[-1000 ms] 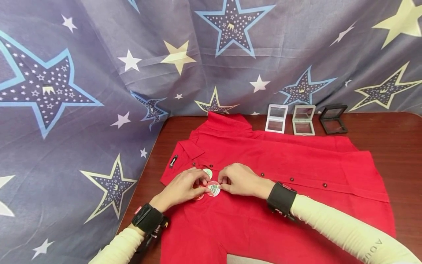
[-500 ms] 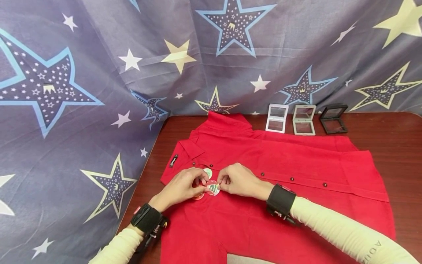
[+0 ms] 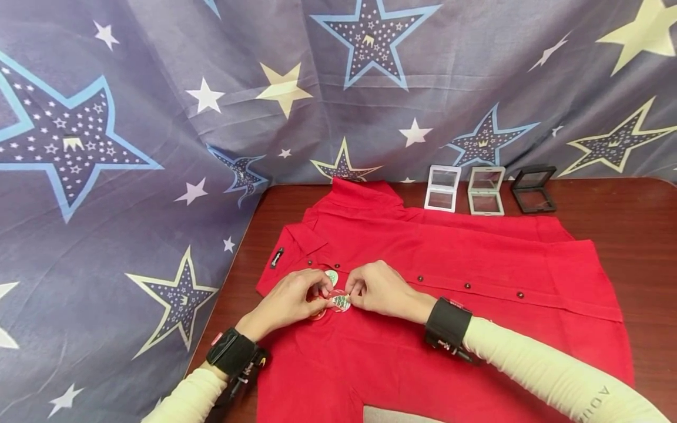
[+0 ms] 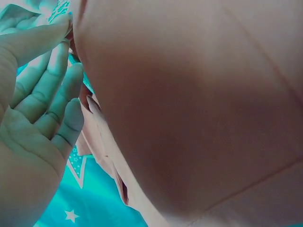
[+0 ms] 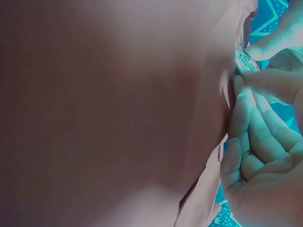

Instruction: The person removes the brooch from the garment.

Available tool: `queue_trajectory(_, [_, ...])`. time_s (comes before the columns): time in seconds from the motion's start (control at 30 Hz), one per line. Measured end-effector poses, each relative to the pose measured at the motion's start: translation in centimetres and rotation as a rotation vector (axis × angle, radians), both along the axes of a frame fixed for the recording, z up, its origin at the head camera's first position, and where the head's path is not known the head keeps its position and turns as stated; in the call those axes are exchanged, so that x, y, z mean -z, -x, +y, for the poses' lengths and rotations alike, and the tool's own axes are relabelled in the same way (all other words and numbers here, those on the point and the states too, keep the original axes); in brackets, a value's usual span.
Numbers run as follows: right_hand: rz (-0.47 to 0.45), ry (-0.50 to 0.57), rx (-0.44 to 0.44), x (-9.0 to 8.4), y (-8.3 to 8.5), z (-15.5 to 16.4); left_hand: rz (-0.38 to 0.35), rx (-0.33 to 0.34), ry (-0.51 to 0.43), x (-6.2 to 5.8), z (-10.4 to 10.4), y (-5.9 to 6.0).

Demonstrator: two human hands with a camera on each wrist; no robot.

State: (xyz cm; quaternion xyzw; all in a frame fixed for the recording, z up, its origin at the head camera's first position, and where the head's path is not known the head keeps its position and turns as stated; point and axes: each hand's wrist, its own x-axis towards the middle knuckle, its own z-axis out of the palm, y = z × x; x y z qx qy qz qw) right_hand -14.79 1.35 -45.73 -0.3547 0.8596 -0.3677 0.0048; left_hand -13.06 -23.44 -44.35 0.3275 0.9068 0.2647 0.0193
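A red short-sleeved shirt (image 3: pixel 465 252) lies spread out with dark buttons down its front. Near its collar, both hands work on a round red and white badge (image 3: pixel 341 302) with a green tree-like print. The left hand (image 3: pixel 288 299) pinches the badge's left edge between thumb and fingers. From the opposite side, the right hand (image 3: pixel 383 292) pinches its right edge. A pale green-and-white round badge (image 3: pixel 332 277) sits just above, and an orange-red badge (image 3: pixel 318 315) is partly hidden under the left hand. In the right wrist view the badge (image 5: pixel 246 62) shows between both hands' fingertips.
Behind the shirt on the brown table (image 3: pixel 608 211) stand three opened square frames: a white one (image 3: pixel 442 188), a pale green one (image 3: pixel 485 191) and a black one (image 3: pixel 533 189). A star-patterned cloth (image 3: pixel 328 117) hangs behind and at the left.
Both hands keep their pinch near the collar. The badge between them tilts slightly, so its face looks narrower now.
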Motion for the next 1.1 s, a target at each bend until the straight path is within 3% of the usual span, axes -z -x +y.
queue_trajectory(0.23, [-0.005,-0.009,-0.007,-0.08,-0.24,-0.20,0.027,0.015,0.003,-0.18,-0.17,-0.08])
queue_trajectory(0.67, [0.047,-0.008,-0.013,-0.09,-0.59,-0.31,0.009,0.014,0.011,-0.40,-0.29,-0.25])
queue_trajectory(1.1, [0.112,-0.027,-0.032,-0.08,-0.67,0.44,0.064,0.027,0.004,-0.49,0.41,-0.41])
